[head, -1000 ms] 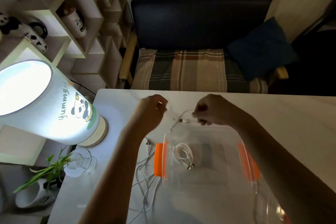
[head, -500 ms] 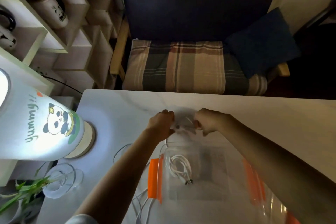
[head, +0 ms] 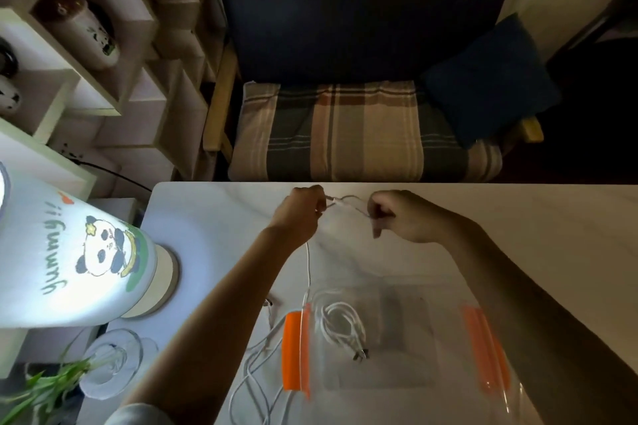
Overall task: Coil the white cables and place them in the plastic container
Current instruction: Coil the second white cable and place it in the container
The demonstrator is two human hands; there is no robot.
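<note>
Beyond the plastic container, we now pinch the white cable in both our left hand and right hand, which have drawn apart since a moment ago, stretching a loop. One coil already lies inside.

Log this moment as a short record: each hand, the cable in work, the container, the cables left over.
left hand: pinches one end of the white cable
right hand: grips the same cable's other part
plastic container: clear, orange latches, holds one coiled cable
loose cables: tangled on the table, left of the container
</note>
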